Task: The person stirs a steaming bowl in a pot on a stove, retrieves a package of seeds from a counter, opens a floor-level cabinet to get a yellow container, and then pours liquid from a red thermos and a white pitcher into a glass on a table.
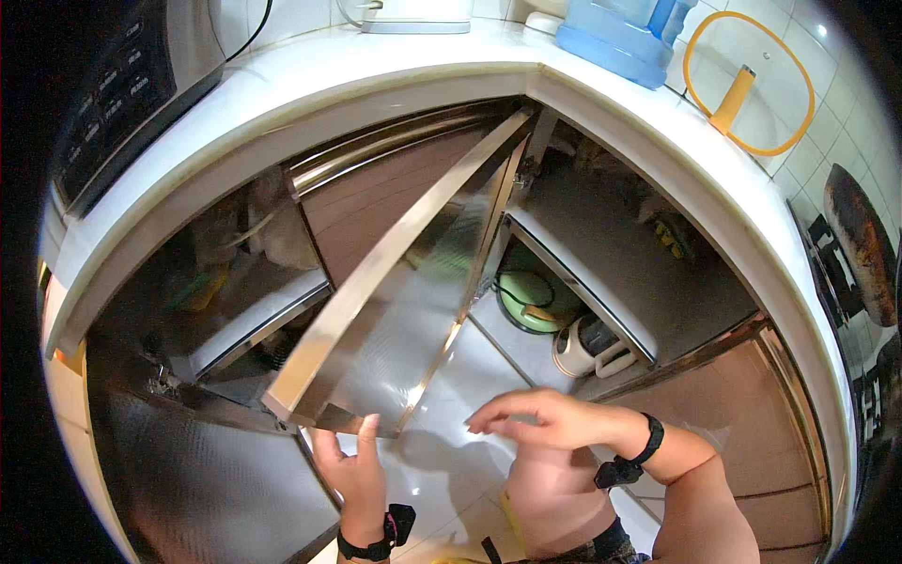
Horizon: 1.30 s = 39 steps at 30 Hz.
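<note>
Before me an open cabinet door [380, 310] with a bright metal frame swings out from the corner. My left hand [349, 469] grips its near end, thumb on one side and fingers on the other. To the right, my right hand [539, 419] hovers over my bent leg, fingers loosely curved and holding nothing. Behind the door, inside the open right cabinet, sit a round green pan-like appliance [528, 296] with a black cord and a white jug-like appliance [581, 345] with a dark body. The shelf [585, 289] spans above them.
A white countertop [493, 49] curves overhead. On it stand a kettle [416, 14], a blue water jug [616, 39], an orange-rimmed glass lid [750, 84] and a black appliance [127, 92]. A left cabinet [239, 240] also stands open. Another metal door [211, 465] is at lower left.
</note>
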Tool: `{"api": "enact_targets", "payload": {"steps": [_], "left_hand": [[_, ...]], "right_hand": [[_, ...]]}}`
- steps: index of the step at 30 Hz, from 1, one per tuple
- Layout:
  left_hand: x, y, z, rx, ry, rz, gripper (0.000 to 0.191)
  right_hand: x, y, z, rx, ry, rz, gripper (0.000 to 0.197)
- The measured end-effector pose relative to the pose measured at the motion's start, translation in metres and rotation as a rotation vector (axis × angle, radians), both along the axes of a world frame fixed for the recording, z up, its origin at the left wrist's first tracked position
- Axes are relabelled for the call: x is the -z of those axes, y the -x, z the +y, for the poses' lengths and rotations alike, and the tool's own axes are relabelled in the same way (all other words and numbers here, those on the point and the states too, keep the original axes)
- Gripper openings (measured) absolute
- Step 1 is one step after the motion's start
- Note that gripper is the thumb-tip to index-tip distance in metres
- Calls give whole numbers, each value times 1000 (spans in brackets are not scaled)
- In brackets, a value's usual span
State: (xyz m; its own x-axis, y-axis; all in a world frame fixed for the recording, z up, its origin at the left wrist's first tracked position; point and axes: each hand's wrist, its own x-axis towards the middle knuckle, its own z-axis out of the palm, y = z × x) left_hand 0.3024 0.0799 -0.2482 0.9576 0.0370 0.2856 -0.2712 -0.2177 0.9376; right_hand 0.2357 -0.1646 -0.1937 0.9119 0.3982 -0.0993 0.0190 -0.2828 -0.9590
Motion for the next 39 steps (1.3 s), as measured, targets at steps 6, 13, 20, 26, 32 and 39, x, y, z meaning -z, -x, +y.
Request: {"api": "enact_targets", "payload": {"steps": [6, 13, 20, 26, 32, 39], "left_hand": [[11, 25, -11, 195, 44, -89, 33], [-6, 31, -36, 1001, -94, -250, 36], [66, -39, -52, 183, -51, -138, 60], [81, -104, -51, 18, -81, -83, 71], [61, -74, -58, 33, 28, -108, 65], [-23, 9, -10, 184, 243, -180, 60]], "right_hand": [[-27, 33, 13, -415, -13, 33, 38], [-51, 69, 33, -300, -48, 41, 66], [-25, 90, 0, 577, 311, -99, 53], [-14, 89, -22, 800, 303, -135, 33], [6, 92, -83, 924, 411, -249, 19], [-9, 53, -24, 749, 354, -168, 14]]}}
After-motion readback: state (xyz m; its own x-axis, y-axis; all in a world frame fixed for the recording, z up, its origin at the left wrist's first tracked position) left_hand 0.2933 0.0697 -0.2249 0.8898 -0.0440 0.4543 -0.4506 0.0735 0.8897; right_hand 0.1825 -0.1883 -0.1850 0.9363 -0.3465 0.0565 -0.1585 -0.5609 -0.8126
